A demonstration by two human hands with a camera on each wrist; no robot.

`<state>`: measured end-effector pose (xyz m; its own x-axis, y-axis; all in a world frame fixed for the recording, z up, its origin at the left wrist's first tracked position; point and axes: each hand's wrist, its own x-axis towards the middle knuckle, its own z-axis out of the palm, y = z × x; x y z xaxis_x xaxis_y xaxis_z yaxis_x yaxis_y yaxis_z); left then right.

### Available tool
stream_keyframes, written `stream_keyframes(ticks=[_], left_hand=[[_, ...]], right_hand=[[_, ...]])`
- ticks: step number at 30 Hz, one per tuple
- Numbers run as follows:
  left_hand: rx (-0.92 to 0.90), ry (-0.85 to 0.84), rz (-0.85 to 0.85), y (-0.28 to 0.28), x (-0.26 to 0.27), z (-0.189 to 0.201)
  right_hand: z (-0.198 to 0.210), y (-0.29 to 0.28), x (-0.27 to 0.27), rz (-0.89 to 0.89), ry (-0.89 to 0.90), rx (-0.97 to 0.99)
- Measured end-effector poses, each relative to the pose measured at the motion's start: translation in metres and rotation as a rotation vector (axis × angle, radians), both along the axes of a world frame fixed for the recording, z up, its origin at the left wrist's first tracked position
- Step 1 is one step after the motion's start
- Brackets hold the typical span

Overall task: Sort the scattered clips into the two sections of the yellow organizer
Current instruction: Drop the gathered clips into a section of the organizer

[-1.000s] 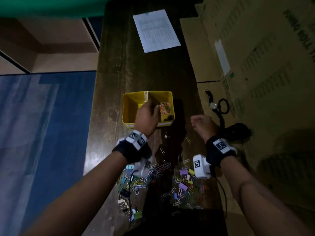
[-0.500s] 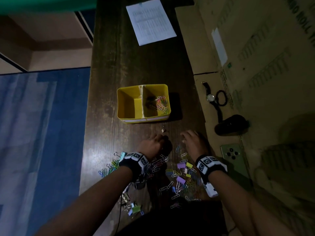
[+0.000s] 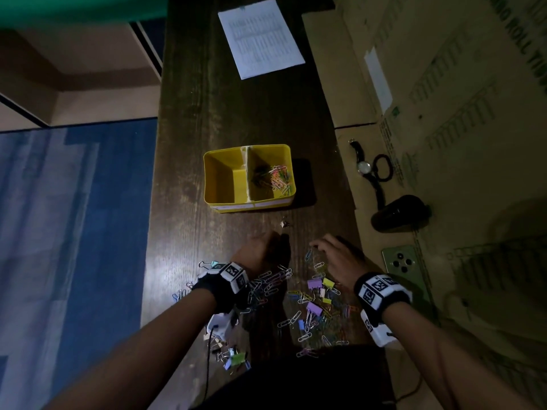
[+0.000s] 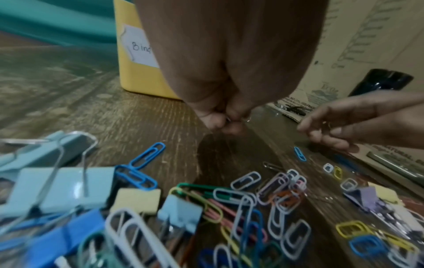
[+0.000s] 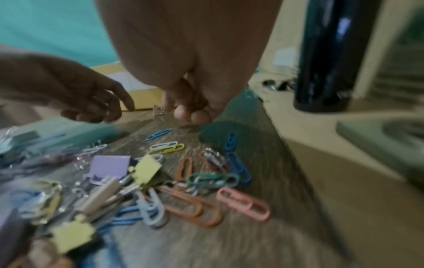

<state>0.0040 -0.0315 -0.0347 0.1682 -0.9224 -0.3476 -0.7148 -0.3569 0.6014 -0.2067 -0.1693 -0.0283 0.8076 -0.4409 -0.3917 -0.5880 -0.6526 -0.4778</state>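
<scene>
1. The left hand (image 3: 260, 251) hangs over the dark wooden counter (image 3: 207, 113), near the far edge of the scattered clips (image 3: 313, 303). Its grip is pressed together: in the left wrist view the fingertips (image 4: 220, 121) bunch round a small metal piece, which looks like a clip but is too small to name.
2. The right hand (image 3: 337, 255) is just right of it, fingers curled downward with the tips on or just above the counter. The right wrist view is blurred, so I cannot tell whether this grip pinches anything.
3. The clips, coloured paper clips mixed with binder clips, lie in a loose heap at the near end of the counter, between and beneath both wrists.
4. The yellow organizer (image 3: 219, 173) stands farther up the counter, apart from both hands. Its right section holds a small pile of paper clips (image 3: 279, 179); a paper label is on its near wall.
5. One small clip (image 3: 284, 224) lies alone between the organizer and the hands.
</scene>
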Motion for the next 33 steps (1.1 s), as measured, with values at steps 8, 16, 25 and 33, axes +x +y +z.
stream_keyframes(ticks=[8,16,25,33], left_hand=[[0.035,-0.247,-0.312,0.017,-0.031,0.002],[0.158,-0.374,-0.383,0.019,-0.035,-0.001],[0.081,-0.13,-0.029,0.02,-0.03,0.007],[0.078,0.19,0.198,0.009,-0.009,0.009]], right_hand=[[-0.002,-0.004,-0.003,0.241,0.069,-0.021],[-0.002,0.001,-0.008,0.278,0.063,-0.104],[-0.002,0.013,-0.004,0.284,0.088,-0.231],[0.004,0.015,-0.013,-0.236,0.002,0.085]])
